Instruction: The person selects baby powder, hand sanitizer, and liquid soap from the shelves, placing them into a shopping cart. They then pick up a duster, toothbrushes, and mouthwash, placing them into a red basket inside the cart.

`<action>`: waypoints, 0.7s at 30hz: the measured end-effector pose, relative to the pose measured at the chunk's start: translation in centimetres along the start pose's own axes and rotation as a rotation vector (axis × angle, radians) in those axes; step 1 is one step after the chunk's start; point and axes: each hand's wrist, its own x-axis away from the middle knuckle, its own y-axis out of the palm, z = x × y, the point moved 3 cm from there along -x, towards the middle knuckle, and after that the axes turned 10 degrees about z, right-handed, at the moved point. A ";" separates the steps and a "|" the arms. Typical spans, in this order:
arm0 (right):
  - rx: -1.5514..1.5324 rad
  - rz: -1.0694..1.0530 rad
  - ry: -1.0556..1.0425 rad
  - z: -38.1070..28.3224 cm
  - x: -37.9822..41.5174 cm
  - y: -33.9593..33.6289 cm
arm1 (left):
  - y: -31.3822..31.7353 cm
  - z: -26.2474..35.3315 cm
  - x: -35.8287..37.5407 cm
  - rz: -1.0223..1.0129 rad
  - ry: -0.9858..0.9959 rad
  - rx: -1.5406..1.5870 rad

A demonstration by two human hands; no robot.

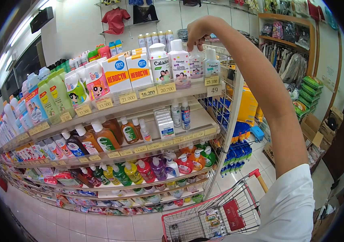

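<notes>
1. Reaching over the top shelf [148,92] of a metal display rack, the right arm [260,68], in a white sleeve [289,201], bends down at the wrist.
2. The right hand [198,33] has its fingertips closed together around the top of a small pink-and-white plastic bottle [196,67]. That bottle is upright, near the right end of the shelf; whether its base touches the shelf cannot be told.
3. Left of it stands a taller white plastic bottle with a pink printed label [179,64], and right of it a small white plastic bottle with a teal label [211,65], above a yellow price tag reading 23.100 [211,81].
4. Farther left on the same shelf are a broad white Caladine bottle [159,64] and white-and-orange cardboard Herocyn boxes [116,74].
5. The left hand's state cannot be told.
6. One shelf down, white packs in a stack [164,124] stand beside clear bottles with blue labels [185,116], with a brown bottle with a green label [129,131] farther left.
7. Below these, colourful pump bottles [158,169] line another shelf.
8. At the bottom of the view, a wire shopping cart with a red rim [184,204] holds small packaged goods [212,218] near the rack.
</notes>
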 end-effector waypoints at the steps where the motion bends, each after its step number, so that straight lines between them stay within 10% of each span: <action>1: 0.002 0.001 -0.001 0.0 0.1 0.1 | 0.0 0.0 0.1 -0.001 -0.001 0.001; 15: 0.050 0.008 0.025 -0.1 0.6 0.8 | -0.5 -1.2 1.7 0.005 0.004 -0.005; 20: 0.204 0.379 -0.014 0.3 7.3 -2.2 | -1.7 -3.6 2.5 -0.037 0.065 -0.037; 21: -0.186 -0.211 0.283 5.3 -1.8 -2.7 | -1.9 -4.0 2.4 -0.048 0.083 -0.051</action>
